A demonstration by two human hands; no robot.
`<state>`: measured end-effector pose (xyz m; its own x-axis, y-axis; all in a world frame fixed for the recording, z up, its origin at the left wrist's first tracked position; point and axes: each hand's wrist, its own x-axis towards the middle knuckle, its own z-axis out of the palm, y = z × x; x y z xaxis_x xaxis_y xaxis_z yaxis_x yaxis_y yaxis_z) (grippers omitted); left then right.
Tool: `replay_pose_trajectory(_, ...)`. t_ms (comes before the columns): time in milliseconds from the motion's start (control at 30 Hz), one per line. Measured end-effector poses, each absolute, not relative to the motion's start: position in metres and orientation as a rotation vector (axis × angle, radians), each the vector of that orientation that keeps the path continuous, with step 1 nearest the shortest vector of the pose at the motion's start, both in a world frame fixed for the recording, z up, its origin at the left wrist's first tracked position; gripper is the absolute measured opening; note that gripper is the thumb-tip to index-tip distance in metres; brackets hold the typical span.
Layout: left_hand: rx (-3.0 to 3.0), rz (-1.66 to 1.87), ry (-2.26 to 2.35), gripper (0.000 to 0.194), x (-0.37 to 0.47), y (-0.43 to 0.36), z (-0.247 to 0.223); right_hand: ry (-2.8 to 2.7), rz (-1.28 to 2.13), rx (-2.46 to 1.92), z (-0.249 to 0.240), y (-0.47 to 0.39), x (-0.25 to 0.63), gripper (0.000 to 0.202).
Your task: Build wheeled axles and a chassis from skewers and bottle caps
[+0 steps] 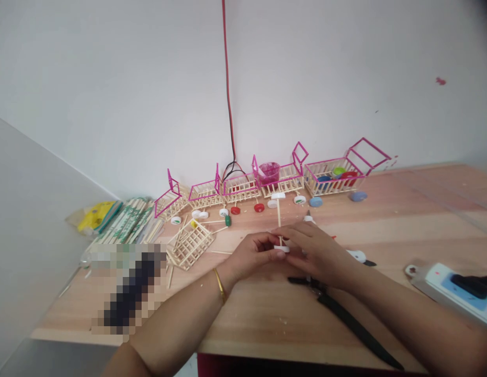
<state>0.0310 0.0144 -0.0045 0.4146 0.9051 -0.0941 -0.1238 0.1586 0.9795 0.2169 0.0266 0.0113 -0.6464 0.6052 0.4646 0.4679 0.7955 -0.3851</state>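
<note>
1. White caps point(278, 196) sit on both ends of a pale stick point(279, 215), which is up between the two hands over the wooden table point(247, 330).
2. The left hand point(256, 252) pinches the near cap point(281, 249), thumb against fingers.
3. The right hand point(310, 250) curls beside it; I can't tell whether it grips.
4. Dark-handled shears point(347, 319) lie by the right forearm; pink-rimmed carts point(336, 188) line the wall point(149, 94).

Five magenta-rimmed carts of pale wooden sticks point(242, 196), one plain slatted wooden basket point(191, 244), two white round caps point(281, 250) on one thin wooden rod point(279, 214), one pair of dark-handled shears point(352, 324).
</note>
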Motion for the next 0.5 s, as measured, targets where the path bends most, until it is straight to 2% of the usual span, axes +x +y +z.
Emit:
replay_pose_trajectory(167, 1.173, 0.867, 0.840, 0.036, 0.0313, 0.0146, -0.0051, -2.407, 0.297, -0.782, 0.0113, 0.0271, 0.2170, 0.025)
replay_pose_trajectory(500, 1.190, 0.867, 0.799, 0.032, 0.0300, 0.0154, -0.0077, -2.394, 0.319, -0.770, 0.0108, 0.0273, 0.2176, 0.031)
